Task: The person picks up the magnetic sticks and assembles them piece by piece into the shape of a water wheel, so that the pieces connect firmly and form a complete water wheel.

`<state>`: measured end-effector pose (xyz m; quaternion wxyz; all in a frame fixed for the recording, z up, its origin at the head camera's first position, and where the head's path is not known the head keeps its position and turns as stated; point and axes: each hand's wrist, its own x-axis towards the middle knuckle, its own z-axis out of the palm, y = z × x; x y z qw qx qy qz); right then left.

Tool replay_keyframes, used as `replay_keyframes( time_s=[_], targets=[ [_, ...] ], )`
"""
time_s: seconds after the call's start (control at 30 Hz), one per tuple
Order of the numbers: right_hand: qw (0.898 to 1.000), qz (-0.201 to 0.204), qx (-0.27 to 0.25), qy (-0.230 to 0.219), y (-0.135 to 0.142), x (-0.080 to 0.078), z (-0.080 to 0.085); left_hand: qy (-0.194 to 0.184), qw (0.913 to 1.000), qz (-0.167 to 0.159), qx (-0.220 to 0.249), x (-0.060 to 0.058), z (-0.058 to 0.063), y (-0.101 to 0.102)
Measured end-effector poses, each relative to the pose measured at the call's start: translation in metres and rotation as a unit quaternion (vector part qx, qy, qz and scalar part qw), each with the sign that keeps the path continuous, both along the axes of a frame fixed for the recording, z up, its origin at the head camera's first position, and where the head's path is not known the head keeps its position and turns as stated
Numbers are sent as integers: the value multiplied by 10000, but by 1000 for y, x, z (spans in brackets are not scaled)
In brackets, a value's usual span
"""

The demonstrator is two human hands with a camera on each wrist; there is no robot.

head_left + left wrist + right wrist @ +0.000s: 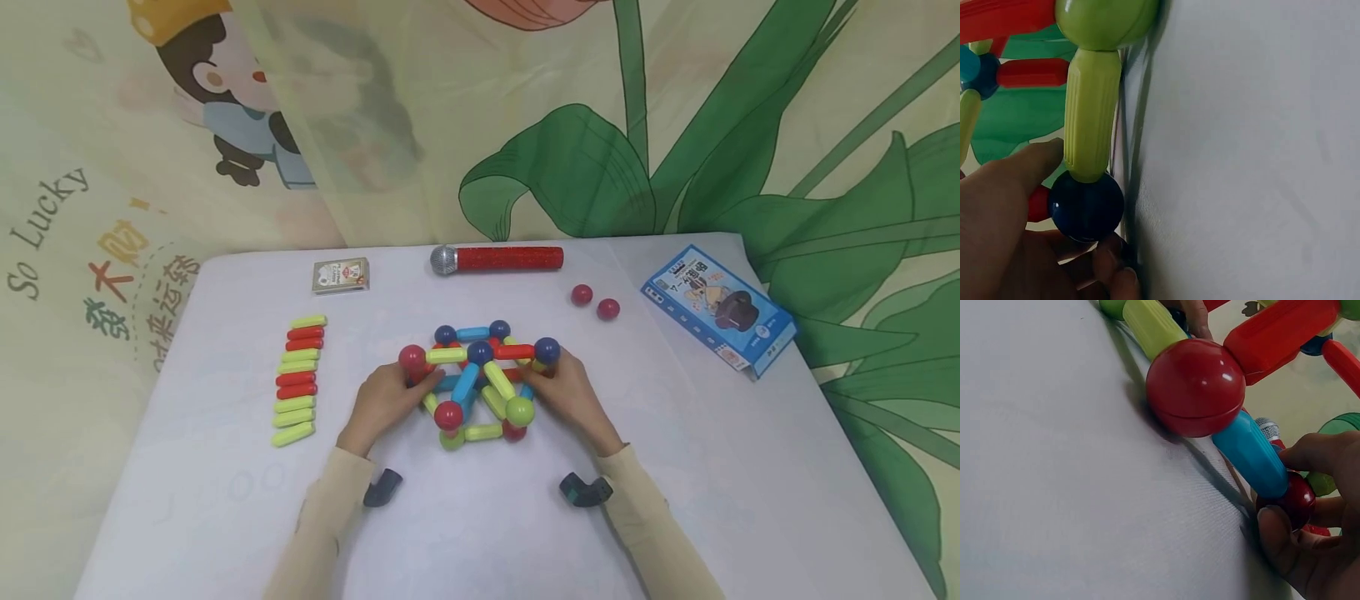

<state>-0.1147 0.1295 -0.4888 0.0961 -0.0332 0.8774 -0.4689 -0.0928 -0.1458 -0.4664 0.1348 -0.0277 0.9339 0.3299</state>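
A ball-and-rod toy structure [480,353] stands mid-table, built of red, blue and green balls joined by coloured rods. At its left side, my left hand [384,403] holds a low corner. There, in the left wrist view, the fingers curl round a dark blue ball [1087,210] with a yellow-green rod [1091,115] above it. My right hand [576,402] grips the opposite side. Its thumb and fingers pinch a dark red ball [1301,501] at the end of a blue rod [1250,453] in the right wrist view. Some inner joints are hidden.
Loose yellow-green and red rods [296,378] lie in a column at left. Behind are a card box [341,275], a red microphone [502,258] and two red balls [582,295]. A blue box [720,308] lies at the right on the white table [480,533].
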Motion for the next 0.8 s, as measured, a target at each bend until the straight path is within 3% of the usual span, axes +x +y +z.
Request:
replay_keyframes(
  time_s=[0.33,0.43,0.63,0.8],
  targets=[
    [9999,-41,144,-71,-4,-2,3,161,9986,-171,-476,-4,3,1],
    [9993,-131,277,202,-6,-3,2,413,9982,-103,-420,-5,-1,1],
    [9901,-463,738,1102,-13,-4,-7,968,9948,271,127,-7,-9,5],
    [9863,-688,794,1272,-17,-4,-10,1177,9914,527,198,-7,-13,10]
  ],
)
